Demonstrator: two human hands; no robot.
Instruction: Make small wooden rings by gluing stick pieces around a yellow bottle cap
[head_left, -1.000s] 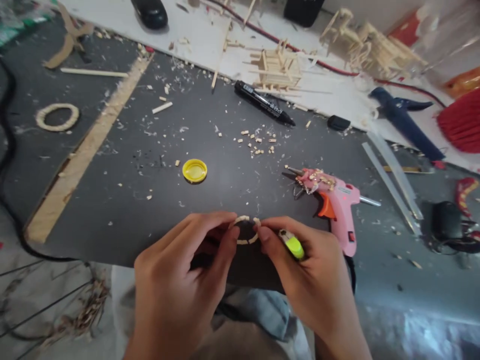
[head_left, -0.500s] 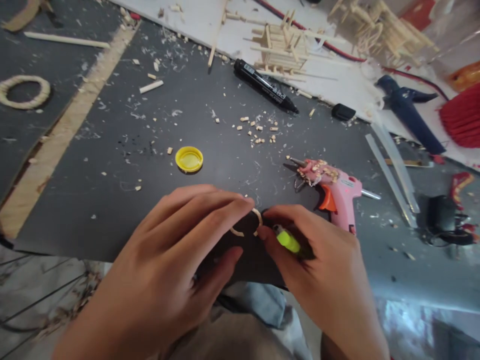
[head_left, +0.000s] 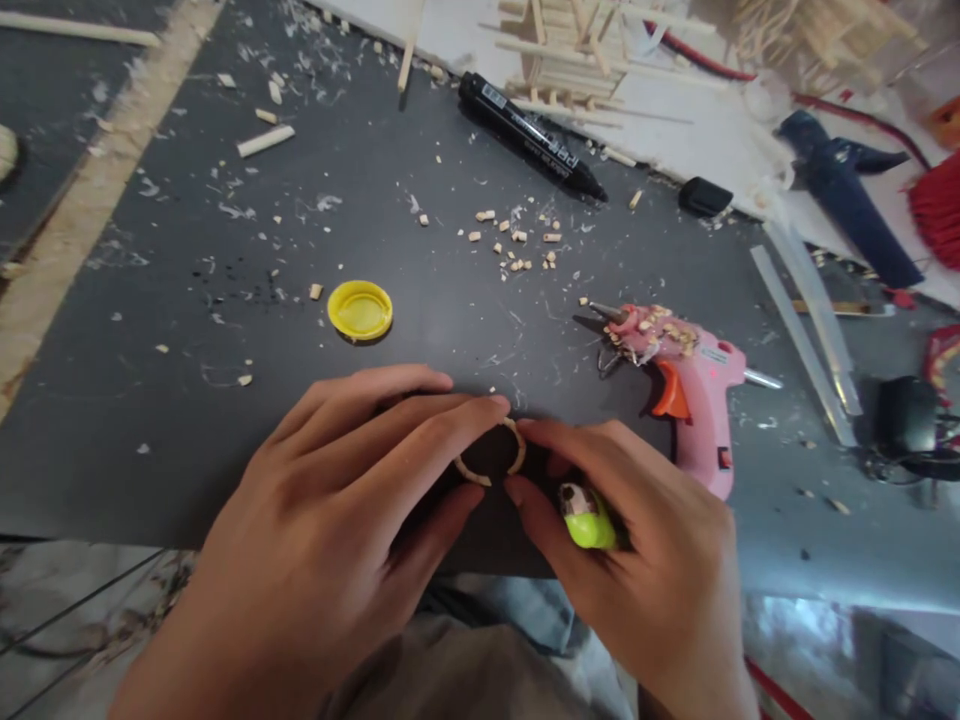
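Note:
A small open ring of pale wooden pieces (head_left: 519, 452) lies low over the table's front edge, between my two hands, with a gap on its near side. My left hand (head_left: 367, 480) curves over the ring's left part, fingertips on its top and thumb at its lower end; the fingers hide much of that side. With thumb and index finger my right hand (head_left: 637, 530) pinches the ring's right side. Tucked into the same palm is a lime-green lighter (head_left: 589, 520), its metal end showing. A pink glue gun (head_left: 697, 380) with wood bits on it lies just beyond my right hand.
A yellow cap (head_left: 360, 310) lies beyond my left hand. Small wood bits (head_left: 517, 237) are scattered near a black marker (head_left: 532, 140) and its cap (head_left: 705, 196). Clear glue sticks (head_left: 802, 345) and a dark-blue tool (head_left: 851, 200) lie right; a stick model (head_left: 570, 60) stands behind.
The view has shifted slightly. My left thumb has come up to the ring's lower end, and the lighter in my right hand has tilted so its metal end points more upward.

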